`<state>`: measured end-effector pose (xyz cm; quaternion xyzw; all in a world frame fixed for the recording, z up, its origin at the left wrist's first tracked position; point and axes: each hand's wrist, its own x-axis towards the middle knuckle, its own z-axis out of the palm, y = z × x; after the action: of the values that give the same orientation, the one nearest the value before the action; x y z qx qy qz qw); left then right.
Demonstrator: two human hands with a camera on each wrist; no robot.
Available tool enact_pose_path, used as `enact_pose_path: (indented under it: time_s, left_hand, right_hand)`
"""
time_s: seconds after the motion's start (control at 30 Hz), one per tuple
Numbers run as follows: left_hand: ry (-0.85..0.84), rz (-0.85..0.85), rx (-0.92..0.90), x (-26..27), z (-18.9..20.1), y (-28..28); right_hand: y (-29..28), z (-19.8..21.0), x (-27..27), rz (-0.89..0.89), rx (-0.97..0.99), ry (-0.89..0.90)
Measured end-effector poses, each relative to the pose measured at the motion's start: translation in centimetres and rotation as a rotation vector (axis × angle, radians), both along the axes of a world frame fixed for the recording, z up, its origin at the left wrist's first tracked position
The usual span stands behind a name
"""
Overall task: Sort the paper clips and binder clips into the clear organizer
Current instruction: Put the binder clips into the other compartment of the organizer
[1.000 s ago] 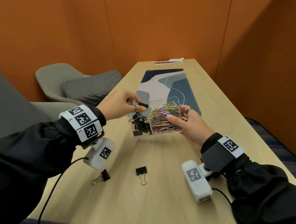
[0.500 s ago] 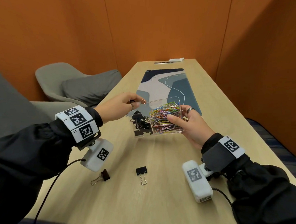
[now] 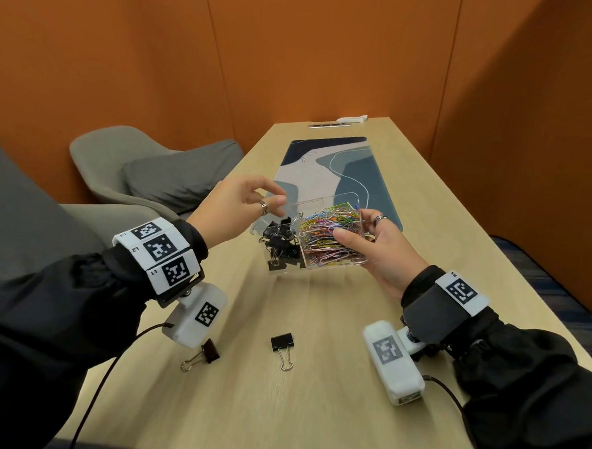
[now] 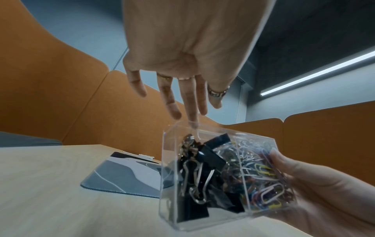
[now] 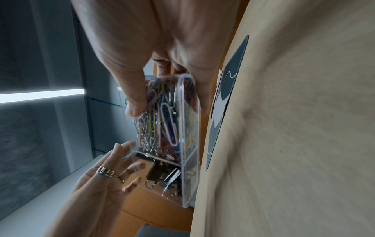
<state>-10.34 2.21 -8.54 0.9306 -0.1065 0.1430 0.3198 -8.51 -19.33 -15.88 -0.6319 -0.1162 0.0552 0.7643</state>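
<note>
My right hand [image 3: 354, 227] grips a clear two-compartment organizer [image 3: 319, 270] and holds it tilted just above the wooden table. Its right compartment is full of coloured paper clips [image 3: 325, 232]; the left one holds several black binder clips [image 3: 280, 240]. My left hand [image 3: 275, 197] hovers over the binder-clip side with relaxed, straight fingers and holds nothing; in the left wrist view a fingertip [image 4: 192, 123] touches the organizer's rim [image 4: 202, 126]. One black binder clip [image 3: 282, 342] and one dark binder clip [image 3: 209, 352] lie loose on the table near me.
A blue-and-white desk mat [image 3: 325, 171] lies behind the organizer. Grey chairs [image 3: 119, 167] stand at the table's left edge. A small white object [image 3: 351, 119] rests at the far end. Orange walls close in the back and right.
A second ago my left hand pinched a black binder clip over the organizer. That clip is gone from its fingers, which have spread open. My right hand has kept the organizer in place.
</note>
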Motion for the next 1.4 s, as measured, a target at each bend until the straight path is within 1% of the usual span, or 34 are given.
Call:
enact_pose_path:
  time_s: [0.17, 0.23, 0.3, 0.33, 0.4, 0.47, 0.5, 0.57, 0.63, 0.7, 0.8, 0.9, 0.97, 1.03, 1.07, 1.1, 1.17, 1.23, 1.4]
  left_hand:
    - [-0.118, -0.015, 0.019, -0.3, -0.1, 0.1]
    - [-0.163, -0.072, 0.007, -1.0, -0.2, 0.1]
    - [-0.142, -0.171, 0.006, -2.0, -0.1, 0.1]
    - [-0.093, -0.23, 0.014, -2.5, -0.1, 0.0]
    - [0.069, -0.345, 0.083, -3.2, -0.1, 0.0]
    - [0.264, -0.438, 0.223, -3.5, -0.3, -0.2]
    - [0.333, -0.471, 0.294, -3.5, -0.7, -0.2]
    - [0.418, -0.51, 0.404, -3.6, -1.4, -0.4]
    - [0.481, -0.532, 0.472, -3.7, -1.9, -0.8]
    - [0.473, -0.526, 0.474, -3.6, -1.9, -1.1]
    - [0.342, -0.478, 0.355, -3.1, -0.8, -1.4]
    - [0.181, -0.367, 0.223, -1.9, 0.3, -1.3]
    - [0.073, -0.27, 0.176, -1.1, 0.7, -1.2]
    - [0.012, -0.187, 0.139, -0.2, 1.1, -1.1]
    - [0.011, -0.155, 0.139, 0.1, 1.2, -1.0]
    - [0.024, -0.129, 0.166, 0.5, 1.3, -0.9]
    - [0.066, -0.105, 0.291, 1.1, 1.4, -0.6]
    - [0.109, -0.119, 0.413, 1.4, 1.8, -0.4]
    - [0.254, -0.128, 0.635, 2.0, 3.1, -0.7]
  right_hand:
    - [0.0, 0.0, 0.1, 0.006, 0.022, 0.014]
    - [0.0, 0.0, 0.1, 0.006, 0.032, 0.021]
    - [0.0, -0.1, 0.2, 0.001, 0.033, 0.026]
    - [0.0, -0.1, 0.3, -0.003, 0.035, 0.028]
    - [0.0, -0.2, 0.3, -0.012, 0.04, 0.03]
    - [0.0, -0.2, 0.3, -0.018, 0.041, 0.031]
    - [0.0, -0.2, 0.3, -0.018, 0.044, 0.032]
    - [0.0, -0.1, 0.3, -0.018, 0.047, 0.032]
    - [0.0, -0.1, 0.2, -0.015, 0.045, 0.031]
    - [0.0, -0.1, 0.1, -0.006, 0.049, 0.028]
    - [0.0, 0.0, 0.0, 0.002, 0.064, 0.02]
    - [0.1, 0.1, 0.0, 0.006, 0.068, 0.015]
    - [0.0, 0.2, -0.1, 0.015, 0.069, 0.018]
    - [-0.1, 0.2, 0.0, 0.022, 0.064, 0.02]
    - [-0.1, 0.2, 0.0, 0.027, 0.063, 0.022]
    - [-0.1, 0.2, -0.1, 0.032, 0.063, 0.024]
    - [-0.1, 0.2, -0.1, 0.041, 0.054, 0.019]
    - [-0.1, 0.1, -0.1, 0.046, 0.048, 0.013]
    - [0.0, 0.1, -0.1, 0.038, 0.026, -0.008]
